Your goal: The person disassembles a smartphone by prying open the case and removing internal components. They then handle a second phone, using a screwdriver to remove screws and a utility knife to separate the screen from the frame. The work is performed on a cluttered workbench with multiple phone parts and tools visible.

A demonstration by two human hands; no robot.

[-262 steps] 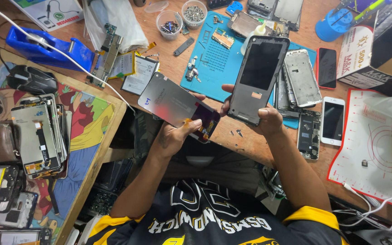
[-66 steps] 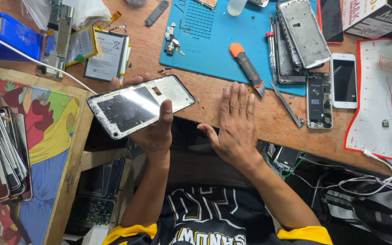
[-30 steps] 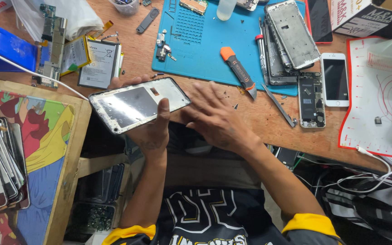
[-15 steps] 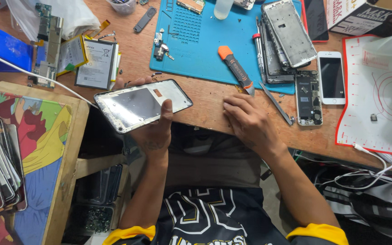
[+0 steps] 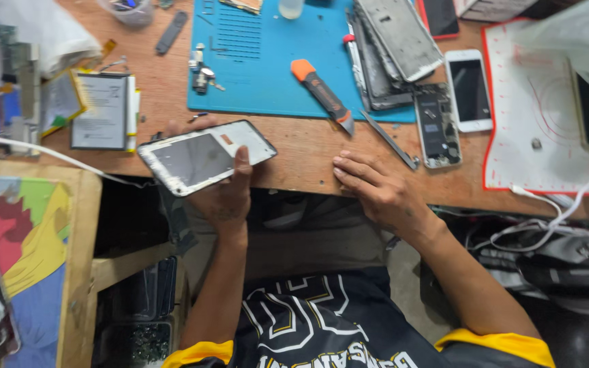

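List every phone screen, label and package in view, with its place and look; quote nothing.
Cracked grey phone panel: held in left hand, rectangular, white-edged.
White smartphone: right of blue mat, dark screen.
Flat battery pack: far left, white-grey label.
Right hand: resting on wooden bench edge.

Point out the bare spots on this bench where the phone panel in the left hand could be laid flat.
Best patch: the blue mat between the small screws and the orange utility knife. Bare wood also lies along the bench edge between the left hand holding the phone panel and the right hand. Crowded: the stacked phone frames and the battery.
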